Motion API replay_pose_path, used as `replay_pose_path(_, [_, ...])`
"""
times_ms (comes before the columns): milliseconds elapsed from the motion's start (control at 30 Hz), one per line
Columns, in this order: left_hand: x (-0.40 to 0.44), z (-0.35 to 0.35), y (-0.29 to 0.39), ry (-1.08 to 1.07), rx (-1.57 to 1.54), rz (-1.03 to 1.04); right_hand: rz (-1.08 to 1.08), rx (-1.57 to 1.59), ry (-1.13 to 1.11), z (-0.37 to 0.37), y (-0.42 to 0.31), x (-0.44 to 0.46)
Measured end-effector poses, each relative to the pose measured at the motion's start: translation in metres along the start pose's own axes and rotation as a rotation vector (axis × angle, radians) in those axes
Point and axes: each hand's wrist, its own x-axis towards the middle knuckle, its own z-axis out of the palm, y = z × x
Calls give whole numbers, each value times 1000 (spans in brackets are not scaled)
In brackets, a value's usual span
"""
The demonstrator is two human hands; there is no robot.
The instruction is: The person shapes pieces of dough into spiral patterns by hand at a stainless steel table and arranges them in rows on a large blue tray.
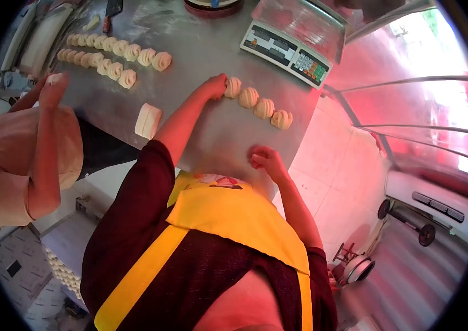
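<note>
A row of several twisted dough rolls (249,97) lies on the steel table, toward its right side. My left hand (216,87) is closed at the leftmost dough roll (233,87), its fingers against the roll's left side. Lower down, my right hand (267,160) hovers over the table near the front right edge, fingers curled in, with nothing visible in them. A pale block of dough (148,121) sits by the front edge, left of my left forearm.
Two rows of shaped dough rolls (118,48) stand at the back left. A digital scale (289,49) occupies the back right corner. A knife (110,15) lies far left. At left, a co-worker (30,157) raises a hand with pale dough. A yellow apron (228,215) covers my front.
</note>
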Motion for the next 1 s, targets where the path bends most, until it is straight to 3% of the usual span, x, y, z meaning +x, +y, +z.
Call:
replay_pose_path(33, [-7, -8, 5, -65, -7, -77, -9, -76, -28, 2, -5, 7])
replay_pose_path(133, [-65, -25, -20, 123, -105, 70, -47, -232, -25, 19, -28, 50])
replay_pose_path(200, [-111, -6, -57, 195, -592, 132, -128, -338, -116, 45, -38, 97])
replay_pose_path(267, [-164, 20, -74, 159, -707, -14, -243, -504, -128, 94, -68, 135])
replay_pose_path(333, [-202, 42, -94, 47, -914, -116, -69, -265, -246, 148, -85, 177])
replay_pose_path(400, [-230, 53, -106, 69, -964, -212, -57, -588, -394, 197, -74, 241])
replay_pose_path(500, [-258, 46, -106, 128, -1013, -309, -427, -1060, -283, 264, -95, 234])
replay_pose_path(600, [-256, 48, -112, 198, -1173, -230, -944, -1133, -87, 285, -73, 225])
replay_pose_path(700, [-242, 48, -104, 144, -1402, -211, -335, -766, -256, 254, -88, 200])
replay_pose_path(767, [-234, 44, -89, 58, -1472, -249, -144, -493, -82, 212, -95, 156])
replay_pose_path(833, [-230, 42, -74, -41, -1448, -296, -207, -370, 129, 144, -35, 168])
replay_pose_path(933, [-218, 74, -88, -377, -1367, -257, 77, -410, -128, 91, -45, 140])
replay_pose_path(1000, [-214, 84, -66, -464, -1402, -281, 102, -344, -126, 78, -39, 125])
